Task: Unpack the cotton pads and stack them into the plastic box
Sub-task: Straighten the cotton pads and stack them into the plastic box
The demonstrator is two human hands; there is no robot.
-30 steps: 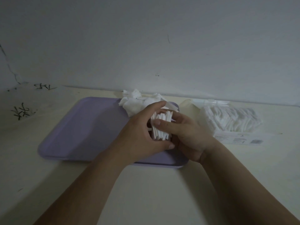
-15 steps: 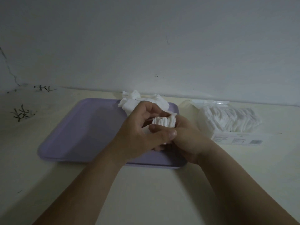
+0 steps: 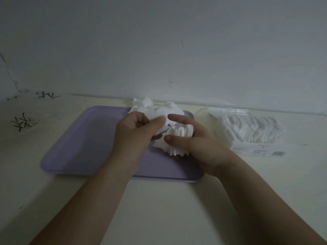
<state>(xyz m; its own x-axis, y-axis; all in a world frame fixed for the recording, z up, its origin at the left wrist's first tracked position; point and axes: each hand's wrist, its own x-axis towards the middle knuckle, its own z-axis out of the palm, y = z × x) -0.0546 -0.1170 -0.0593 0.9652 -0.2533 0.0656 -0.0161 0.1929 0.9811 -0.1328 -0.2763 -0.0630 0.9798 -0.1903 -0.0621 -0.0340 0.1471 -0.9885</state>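
Dim head view. Both hands over the right half of a purple tray (image 3: 79, 138) that sits on a pale counter (image 3: 159, 209). Right hand (image 3: 200, 144) holds a stack of cotton pads (image 3: 180, 140) edge-on, the stack cradled against the palm with the thumb across its near side; the index finger is stretched out above the stack, not touching it. Left hand (image 3: 134, 135) is just left of the stack, fingers curled, thumb and fingers pinching a loose pad (image 3: 160, 129); whether it is one pad or a few, cannot tell. Stack and pinched pad are touching or nearly so. Stack is above the tray's right part, held off its surface. Loose pile of pads (image 3: 155, 108) lies crumpled at the tray's far edge, behind the hands. Right of the tray, apart from it, a clear plastic container (image 3: 247, 129) on the counter, filled with rows of white pads, printed label along its front. Black scribbles (image 3: 21, 121) on the counter far left. Plain wall (image 3: 159, 50) behind.
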